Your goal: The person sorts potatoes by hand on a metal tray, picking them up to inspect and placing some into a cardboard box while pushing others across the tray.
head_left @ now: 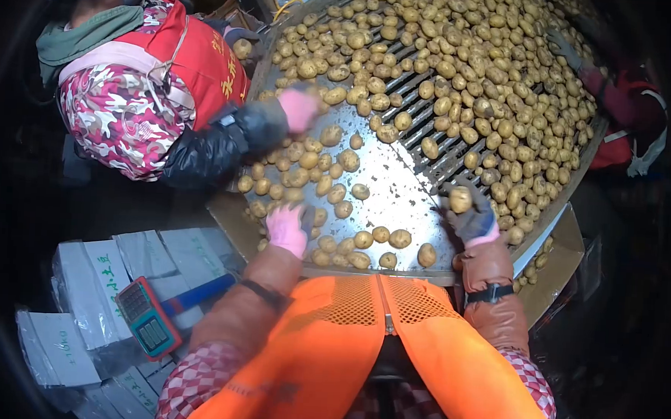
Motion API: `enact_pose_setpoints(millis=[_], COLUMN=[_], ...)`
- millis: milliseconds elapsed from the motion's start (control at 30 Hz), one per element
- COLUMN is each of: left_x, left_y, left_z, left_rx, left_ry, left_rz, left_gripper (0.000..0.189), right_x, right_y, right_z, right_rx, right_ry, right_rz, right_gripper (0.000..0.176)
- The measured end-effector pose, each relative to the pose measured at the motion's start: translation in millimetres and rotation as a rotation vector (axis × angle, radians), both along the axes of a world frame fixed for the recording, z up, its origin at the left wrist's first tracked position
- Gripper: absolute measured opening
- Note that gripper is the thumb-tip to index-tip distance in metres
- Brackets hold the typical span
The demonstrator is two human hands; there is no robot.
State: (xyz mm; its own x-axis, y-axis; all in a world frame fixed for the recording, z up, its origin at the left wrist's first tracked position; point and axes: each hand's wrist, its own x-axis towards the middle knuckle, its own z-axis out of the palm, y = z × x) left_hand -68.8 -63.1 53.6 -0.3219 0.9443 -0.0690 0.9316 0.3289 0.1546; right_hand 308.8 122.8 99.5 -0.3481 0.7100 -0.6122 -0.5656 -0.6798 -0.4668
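Observation:
Many potatoes (498, 74) cover the right and back of a metal sorting table (396, 182), partly over dark slatted bars. My right hand (471, 215), in a grey and pink glove, has its fingers round one potato (460, 199) near the table's right front. At the left front, my left hand (290, 227), in a pink and dark glove, rests close to a group of potatoes; its fingertips are blurred, and whether it grips one I cannot make out. Several loose potatoes (400, 238) lie along the front edge between my hands.
At left, a co-worker in a red vest (207, 61) reaches a pink glove over the table. Another person's arm (603, 86) reaches in from the right. White packages (85, 288) and a red scale (149, 317) stand lower left. A cardboard box (561, 268) is at right.

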Motion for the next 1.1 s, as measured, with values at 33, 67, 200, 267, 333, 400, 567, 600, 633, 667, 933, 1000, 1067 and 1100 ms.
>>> enact_pose_setpoints(millis=[33,67,200,267,333,400,567,600,633,667,933,1000,1067,1100], left_x=[-1.8,-9.2,-28.5,-30.0,-32.8,-28.3,2.4,11.2,22.1,32.5,58.4,74.2,94.2,99.9], left_y=[11.0,25.8,90.4,103.2,108.8,106.4,120.5,130.5,146.4,164.0,217.4,190.7,167.2,150.0], left_z=[8.2,5.8,-1.9,-3.3,-8.4,7.1,38.5,41.2,29.3,16.6,-27.8,15.0,25.1,34.8], left_rx=[0.032,0.069,0.247,0.170,-0.087,-0.280,-0.183,-0.102,0.033,0.170,-0.168,-0.044,-0.085,-0.035], left_ry=[0.061,0.023,-0.047,-0.077,-0.134,-0.111,-0.136,-0.152,-0.137,-0.122,-0.055,-0.152,-0.354,-0.478], left_rz=[-0.057,-0.028,0.168,0.199,0.155,0.182,-0.035,-0.150,-0.232,-0.313,-0.159,-0.230,-0.290,-0.403], left_gripper=[0.044,0.043,0.044,0.042,0.039,0.031,0.026,0.027,0.029,0.031,0.033,0.033,0.036,0.036], right_x=[18.9,47.5,191.2,250.5,288.0,302.6,237.6,206.8,168.1,130.4,-0.6,-2.4,-17.7,-21.9], right_y=[-5.6,-11.9,-47.9,-89.2,-129.2,-160.7,-171.9,-166.1,-151.0,-135.8,-122.7,-111.3,-92.6,-88.7], right_z=[-6.8,-18.7,-72.7,-85.3,-91.4,-102.7,-103.2,-88.4,-66.5,-48.7,-69.5,-83.2,-38.0,-37.8], right_rx=[0.051,0.101,0.104,0.075,0.070,0.084,0.120,0.123,0.132,0.063,0.721,0.185,0.073,0.057], right_ry=[0.088,0.176,0.343,0.213,0.124,0.076,-0.146,-0.267,-0.393,-0.444,-0.690,-0.375,-0.283,-0.139], right_rz=[-0.024,-0.051,-0.426,-0.718,-0.922,-1.025,-0.725,-0.559,-0.391,-0.324,0.858,0.605,0.401,0.323], right_gripper=[0.048,0.049,0.051,0.049,0.048,0.047,0.042,0.041,0.040,0.038,0.052,0.055,0.075,0.077])
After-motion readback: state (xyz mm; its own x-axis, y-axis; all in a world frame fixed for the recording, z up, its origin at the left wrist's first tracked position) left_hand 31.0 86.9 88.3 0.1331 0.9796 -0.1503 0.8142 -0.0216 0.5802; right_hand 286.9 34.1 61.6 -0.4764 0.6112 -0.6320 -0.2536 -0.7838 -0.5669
